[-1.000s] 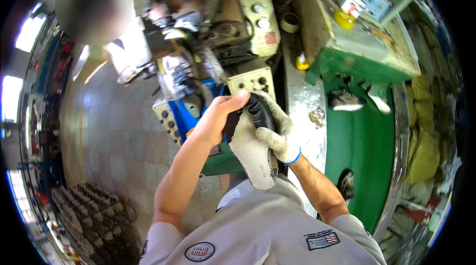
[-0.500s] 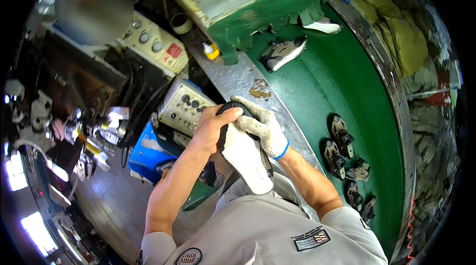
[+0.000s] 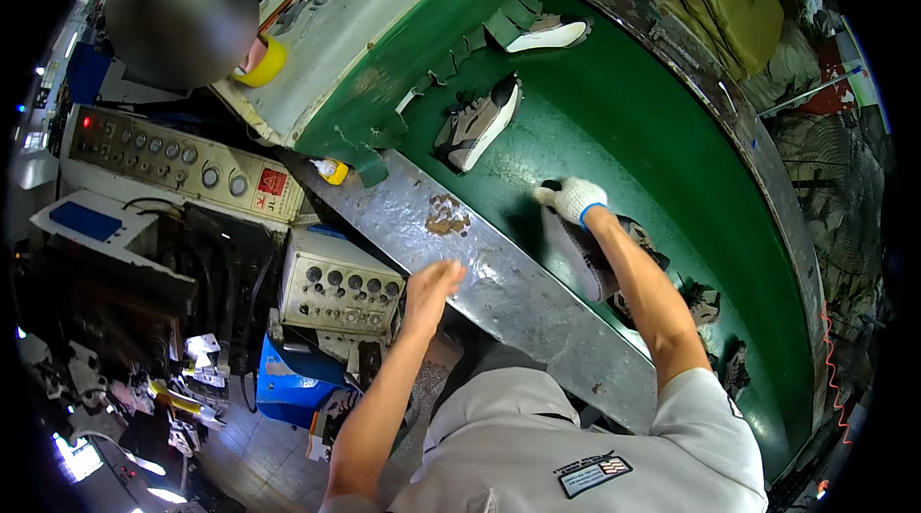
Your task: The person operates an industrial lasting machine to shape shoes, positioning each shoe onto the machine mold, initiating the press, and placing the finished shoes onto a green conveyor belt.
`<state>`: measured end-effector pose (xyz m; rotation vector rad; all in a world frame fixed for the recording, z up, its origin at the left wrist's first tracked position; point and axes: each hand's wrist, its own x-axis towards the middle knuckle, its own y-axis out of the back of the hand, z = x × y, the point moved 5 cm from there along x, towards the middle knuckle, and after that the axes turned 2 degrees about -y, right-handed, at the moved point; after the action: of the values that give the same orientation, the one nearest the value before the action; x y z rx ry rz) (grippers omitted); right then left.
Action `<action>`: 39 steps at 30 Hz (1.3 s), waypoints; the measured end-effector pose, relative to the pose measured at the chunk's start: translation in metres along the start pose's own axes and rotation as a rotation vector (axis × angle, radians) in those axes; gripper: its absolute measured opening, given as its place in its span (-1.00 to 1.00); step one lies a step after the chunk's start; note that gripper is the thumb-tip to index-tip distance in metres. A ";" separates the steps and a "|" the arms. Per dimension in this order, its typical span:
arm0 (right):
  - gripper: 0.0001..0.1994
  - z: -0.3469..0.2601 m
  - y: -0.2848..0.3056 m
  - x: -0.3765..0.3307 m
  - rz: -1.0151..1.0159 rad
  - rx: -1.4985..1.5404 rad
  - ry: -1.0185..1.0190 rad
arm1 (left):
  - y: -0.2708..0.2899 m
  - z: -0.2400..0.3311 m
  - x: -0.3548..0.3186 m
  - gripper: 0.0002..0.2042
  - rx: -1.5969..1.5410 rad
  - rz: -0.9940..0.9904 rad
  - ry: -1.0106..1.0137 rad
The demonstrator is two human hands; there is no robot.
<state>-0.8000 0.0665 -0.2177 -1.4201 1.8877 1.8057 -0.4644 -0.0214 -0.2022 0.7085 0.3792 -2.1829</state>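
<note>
My right hand, in a white knit glove with a blue cuff, is closed on one end of a grey and dark shoe upper. It holds this over the green conveyor belt, beside several other shoes partly hidden by my right forearm. Whether the upper touches the belt is hard to tell. My bare left hand hovers near the metal ledge with its fingers curled in and nothing visible in them. Farther up the belt lie a grey-brown shoe with a white sole and another pale-soled shoe.
A green-sided cover with ragged flaps spans the belt's far end. On it sits a yellow tape roll. A small yellow bottle stands by the ledge. Control panels and machinery fill the left; olive sacks line the right.
Both hands held the shoe upper in front of my body; now the left has let go. My right hand has carried it rightward over the belt. The view has shifted.
</note>
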 end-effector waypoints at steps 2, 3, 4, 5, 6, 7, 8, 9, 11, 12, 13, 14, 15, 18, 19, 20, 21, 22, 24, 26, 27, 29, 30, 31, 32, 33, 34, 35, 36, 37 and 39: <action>-0.17 -0.013 0.010 0.022 -0.030 -0.130 -0.054 | 0.018 -0.028 -0.017 -0.57 0.078 0.032 0.055; -0.04 -0.004 -0.004 0.053 0.119 -0.112 -0.062 | 0.020 -0.030 -0.026 -0.60 0.087 0.022 0.085; 0.04 -0.024 -0.009 0.069 0.103 -0.030 -0.038 | 0.024 -0.036 -0.035 -0.63 0.083 0.035 0.114; 0.04 -0.040 -0.018 0.088 0.152 0.102 -0.026 | 0.025 -0.036 -0.044 -0.65 0.063 0.044 0.104; 0.04 -0.060 -0.031 0.108 0.199 0.234 -0.014 | 0.027 -0.036 -0.052 -0.67 0.074 0.069 0.093; 0.03 -0.076 -0.050 0.133 0.231 0.377 -0.030 | 0.030 -0.038 -0.061 -0.68 0.072 0.094 0.111; 0.03 -0.087 -0.066 0.164 0.272 0.525 -0.051 | 0.034 -0.039 -0.068 -0.69 0.072 0.109 0.122; 0.02 -0.080 -0.080 0.210 0.314 0.703 -0.081 | 0.035 -0.037 -0.073 -0.70 0.062 0.100 0.131; -0.12 -0.121 -0.097 0.203 0.394 0.905 -0.235 | 0.051 -0.050 -0.101 -0.71 -0.029 0.195 0.160; -0.20 -0.126 -0.103 0.200 0.469 0.948 -0.358 | 0.058 -0.053 -0.113 -0.72 -0.068 0.239 0.168; -0.34 -0.126 -0.104 0.201 0.481 1.005 -0.296 | 0.064 -0.058 -0.129 -0.72 -0.115 0.275 0.181; -0.36 -0.127 -0.104 0.202 0.374 1.155 -0.149 | 0.071 -0.064 -0.141 -0.72 -0.164 0.309 0.185; -0.38 -0.124 -0.105 0.200 0.248 1.312 -0.027 | 0.081 -0.070 -0.153 -0.72 -0.172 0.327 0.168; -0.36 -0.140 -0.112 0.128 -0.250 1.581 0.182 | 0.107 -0.080 -0.179 -0.72 -0.247 0.412 0.164; -0.33 -0.153 -0.114 0.090 -0.373 1.580 0.263 | 0.117 -0.073 -0.184 -0.73 -0.234 0.442 0.127; -0.30 -0.162 -0.118 0.047 -0.496 1.577 0.341 | 0.130 -0.066 -0.188 -0.72 -0.239 0.491 0.080; -0.28 -0.170 -0.125 0.008 -0.610 1.568 0.469 | 0.140 -0.043 -0.192 -0.73 -0.239 0.546 0.041; -0.25 -0.179 -0.134 -0.034 -0.733 1.552 0.596 | 0.158 -0.031 -0.195 -0.73 -0.222 0.556 -0.029; -0.20 -0.206 -0.164 -0.115 -1.040 1.658 0.693 | 0.191 0.001 -0.197 -0.61 -0.168 0.577 -0.162; -0.14 -0.258 -0.174 -0.208 -1.373 1.863 0.390 | 0.221 0.022 -0.199 -0.54 -0.255 0.543 -0.299; -0.14 -0.263 -0.204 -0.215 -1.481 1.922 0.264 | 0.230 0.038 -0.199 -0.50 -0.291 0.505 -0.339; -0.29 -0.298 -0.238 -0.247 -1.641 1.883 0.099 | 0.254 0.047 -0.206 -0.48 -0.488 0.465 -0.333; -0.38 -0.313 -0.245 -0.266 -1.550 1.753 0.068 | 0.271 0.035 -0.213 -0.51 -0.572 0.473 -0.325; -0.45 -0.328 -0.250 -0.286 -1.467 1.621 0.035 | 0.287 0.031 -0.229 -0.57 -0.517 0.545 -0.320; -0.47 -0.337 -0.258 -0.295 -1.363 1.487 0.102 | 0.299 0.027 -0.242 -0.62 -0.463 0.599 -0.310; -0.46 -0.349 -0.265 -0.299 -1.303 1.414 0.181 | 0.313 0.021 -0.259 -0.74 -0.519 0.674 -0.283; -0.44 -0.360 -0.276 -0.306 -1.252 1.332 0.255 | 0.331 -0.001 -0.273 -0.79 -0.554 0.715 -0.294; -0.47 -0.375 -0.275 -0.321 -1.207 1.312 0.301 | 0.342 -0.012 -0.286 -0.79 -0.567 0.761 -0.297; -0.48 -0.388 -0.273 -0.336 -1.172 1.229 0.426 | 0.352 -0.022 -0.298 -0.78 -0.579 0.806 -0.299; -0.48 -0.397 -0.282 -0.342 -1.198 1.201 0.414 | 0.359 -0.028 -0.308 -0.76 -0.616 0.843 -0.326; -0.48 -0.418 -0.289 -0.361 -1.250 1.166 0.463 | 0.371 -0.035 -0.325 -0.73 -0.687 0.914 -0.381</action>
<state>-0.2073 -0.0529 -0.0636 -1.7584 1.1271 -0.1977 0.0047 -0.0475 -0.0484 0.0258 0.4485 -1.1550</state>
